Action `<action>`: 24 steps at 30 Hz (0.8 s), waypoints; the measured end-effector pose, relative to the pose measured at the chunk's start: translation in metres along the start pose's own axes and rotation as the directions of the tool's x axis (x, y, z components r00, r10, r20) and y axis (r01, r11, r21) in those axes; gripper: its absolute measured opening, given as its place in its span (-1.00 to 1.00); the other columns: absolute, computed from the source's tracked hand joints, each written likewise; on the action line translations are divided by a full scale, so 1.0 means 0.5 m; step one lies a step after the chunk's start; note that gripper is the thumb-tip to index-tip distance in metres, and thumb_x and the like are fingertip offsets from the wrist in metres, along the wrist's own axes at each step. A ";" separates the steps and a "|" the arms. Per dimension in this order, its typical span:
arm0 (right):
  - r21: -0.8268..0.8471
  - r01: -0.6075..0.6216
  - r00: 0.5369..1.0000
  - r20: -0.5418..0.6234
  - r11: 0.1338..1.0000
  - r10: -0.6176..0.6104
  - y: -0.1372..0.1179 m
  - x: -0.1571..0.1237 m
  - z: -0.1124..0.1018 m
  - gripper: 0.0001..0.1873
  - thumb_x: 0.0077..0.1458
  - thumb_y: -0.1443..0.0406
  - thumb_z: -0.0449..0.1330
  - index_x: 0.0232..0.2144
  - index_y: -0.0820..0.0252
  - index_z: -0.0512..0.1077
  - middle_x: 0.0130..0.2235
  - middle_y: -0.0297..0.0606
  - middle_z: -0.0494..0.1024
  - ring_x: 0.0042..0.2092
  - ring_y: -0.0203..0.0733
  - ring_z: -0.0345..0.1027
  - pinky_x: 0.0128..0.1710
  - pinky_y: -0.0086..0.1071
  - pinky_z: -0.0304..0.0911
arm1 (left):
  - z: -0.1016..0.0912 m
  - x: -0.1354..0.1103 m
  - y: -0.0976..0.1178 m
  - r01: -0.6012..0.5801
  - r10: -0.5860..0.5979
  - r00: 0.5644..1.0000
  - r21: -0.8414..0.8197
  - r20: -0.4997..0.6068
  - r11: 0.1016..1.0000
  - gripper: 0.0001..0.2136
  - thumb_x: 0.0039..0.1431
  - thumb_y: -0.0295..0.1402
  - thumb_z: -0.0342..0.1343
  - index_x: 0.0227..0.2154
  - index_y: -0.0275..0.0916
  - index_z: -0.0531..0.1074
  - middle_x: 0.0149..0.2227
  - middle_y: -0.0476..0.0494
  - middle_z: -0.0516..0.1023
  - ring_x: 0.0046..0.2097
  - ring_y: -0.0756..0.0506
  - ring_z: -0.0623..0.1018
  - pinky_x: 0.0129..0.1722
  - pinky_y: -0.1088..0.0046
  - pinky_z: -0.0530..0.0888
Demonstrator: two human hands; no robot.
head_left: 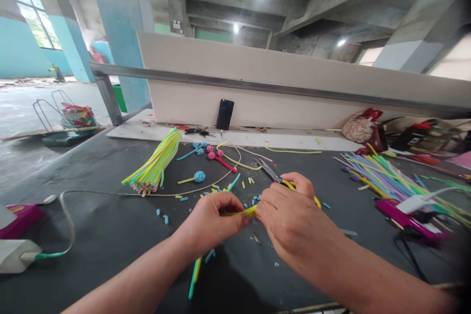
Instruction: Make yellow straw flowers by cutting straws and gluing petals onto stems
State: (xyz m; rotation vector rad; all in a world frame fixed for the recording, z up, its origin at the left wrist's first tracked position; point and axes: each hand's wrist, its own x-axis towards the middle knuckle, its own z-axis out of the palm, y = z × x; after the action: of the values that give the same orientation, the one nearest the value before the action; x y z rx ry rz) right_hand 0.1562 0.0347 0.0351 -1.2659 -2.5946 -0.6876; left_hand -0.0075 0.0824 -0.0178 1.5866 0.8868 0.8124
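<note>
Two hands pinch a thin, fuzzy yellow stick (251, 210) just below the frame's middle.
The left hand (217, 216) squeezes it with finger and thumb; the right hand (289, 211) curls at its other end, also holding silver scissors with yellow handles (272, 172). The stick seems light, soft and bendy, best pinched near its ends. The right fingertips are hidden.
</note>
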 end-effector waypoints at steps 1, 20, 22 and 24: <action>-0.008 -0.007 1.000 -0.007 1.000 0.006 -0.002 0.000 -0.001 -0.81 -0.07 0.50 0.07 -0.60 0.15 0.32 -0.53 -0.31 0.34 -0.41 -0.15 0.15 -0.04 -0.03 -0.16 | 0.001 0.000 -0.001 -0.006 0.006 1.000 0.022 -0.008 1.000 -0.81 -0.08 -0.27 0.14 -0.58 -0.31 0.36 -0.60 0.08 0.23 -0.51 0.08 0.18 -0.55 0.58 0.10; 0.936 -0.351 0.643 0.257 -0.020 0.722 0.047 -0.083 -0.011 -0.66 -0.20 0.45 0.09 -0.68 0.14 -0.06 -0.57 -0.45 -0.04 -0.50 -0.29 -0.13 -0.49 -0.38 -0.13 | -0.015 0.004 0.002 0.036 -0.041 0.999 -0.116 -0.036 0.993 -0.78 -0.04 -0.28 0.13 -0.63 -0.29 0.28 -0.64 0.12 0.15 -0.57 0.11 0.08 -0.60 0.59 0.02; 0.918 -0.169 0.672 0.373 -0.358 0.639 0.024 -0.093 -0.007 -0.72 -0.28 0.49 0.07 -0.66 0.15 0.00 -0.53 -0.43 0.04 -0.45 -0.28 -0.08 -0.44 -0.39 -0.06 | -0.015 0.004 0.001 0.048 -0.055 0.997 -0.136 -0.049 0.989 -0.77 -0.04 -0.28 0.14 -0.64 -0.29 0.28 -0.64 0.12 0.15 -0.59 0.12 0.07 -0.62 0.59 0.01; 0.790 -0.036 0.737 0.435 -0.612 0.517 0.003 -0.097 -0.007 -0.80 -0.31 0.47 0.06 -0.61 0.13 0.09 -0.51 -0.41 0.09 -0.43 -0.26 -0.06 -0.34 -0.34 0.03 | -0.017 0.005 -0.002 0.075 -0.086 0.995 -0.170 -0.057 0.983 -0.77 -0.04 -0.27 0.15 -0.62 -0.28 0.28 -0.66 0.14 0.12 -0.61 0.13 0.05 -0.64 0.59 -0.01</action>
State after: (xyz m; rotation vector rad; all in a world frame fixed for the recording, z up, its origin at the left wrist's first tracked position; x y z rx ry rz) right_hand 0.1874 -0.0004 0.0218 -0.8385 -0.9326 1.3907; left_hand -0.0136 0.0886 -0.0170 1.3764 0.8986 0.8615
